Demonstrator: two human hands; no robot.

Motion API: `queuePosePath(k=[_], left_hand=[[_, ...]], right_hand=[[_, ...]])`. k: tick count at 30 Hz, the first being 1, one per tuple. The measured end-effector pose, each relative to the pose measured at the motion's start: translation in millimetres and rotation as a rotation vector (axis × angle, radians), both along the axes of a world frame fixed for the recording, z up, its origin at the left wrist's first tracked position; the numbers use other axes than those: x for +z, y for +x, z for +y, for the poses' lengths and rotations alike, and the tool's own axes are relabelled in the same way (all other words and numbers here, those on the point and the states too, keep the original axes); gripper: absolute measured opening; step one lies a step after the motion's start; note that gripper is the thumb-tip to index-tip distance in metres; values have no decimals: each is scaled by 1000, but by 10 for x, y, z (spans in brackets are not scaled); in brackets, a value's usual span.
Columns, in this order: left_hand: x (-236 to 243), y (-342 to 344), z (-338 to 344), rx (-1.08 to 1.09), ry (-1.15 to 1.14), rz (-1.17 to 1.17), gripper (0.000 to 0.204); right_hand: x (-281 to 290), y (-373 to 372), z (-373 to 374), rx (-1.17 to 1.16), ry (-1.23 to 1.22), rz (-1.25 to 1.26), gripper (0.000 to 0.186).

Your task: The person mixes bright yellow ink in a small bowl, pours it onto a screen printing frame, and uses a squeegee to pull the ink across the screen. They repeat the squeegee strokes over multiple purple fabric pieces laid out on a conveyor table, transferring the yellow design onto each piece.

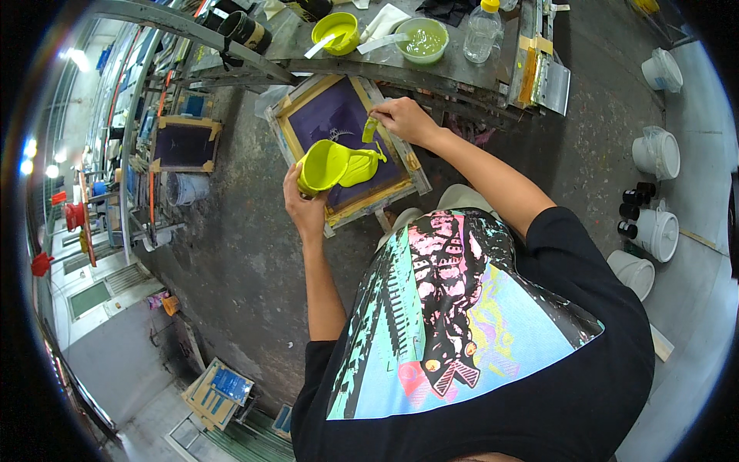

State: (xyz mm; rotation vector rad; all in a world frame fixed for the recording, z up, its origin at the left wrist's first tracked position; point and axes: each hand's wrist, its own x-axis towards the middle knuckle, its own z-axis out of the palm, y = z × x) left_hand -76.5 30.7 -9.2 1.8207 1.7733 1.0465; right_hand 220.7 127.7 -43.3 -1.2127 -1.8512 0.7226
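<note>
My left hand (305,202) is wrapped round a tub of yellow-green ink (322,168), tipped to the right over a screen-printing frame (406,185). Thick ink (359,168) spreads from the tub's lip onto the dark purple mesh (312,121). Above the mesh, my right hand (406,121) pinches a small ink-coated spatula (369,129), its lower end near the pooled ink. Tan tape lines the inside of the frame, and a pale design shows in the middle of the mesh. The frame lies tilted below the workbench edge.
On the workbench (454,75) stand a yellow bowl (336,32), a bowl of pale green liquid (423,41) and a clear bottle (482,32) with a yellow cap. Another taped screen (185,145) leans at the left. White buckets (656,156) line the right wall.
</note>
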Motion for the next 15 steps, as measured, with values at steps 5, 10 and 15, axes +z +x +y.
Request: queuePosePath(k=[5,10,15], left_hand=[[-167,-239,-31,50,-112,-134,78],[-312,-457,-79,84,-334,-615,78],[-420,-583,-86,115,-395,-688,74]], right_hand=[[29,-315,59,91,124,35,19],[163,-681,86,241,83,-35,20],[304,-867,109,403,133,-155,23]])
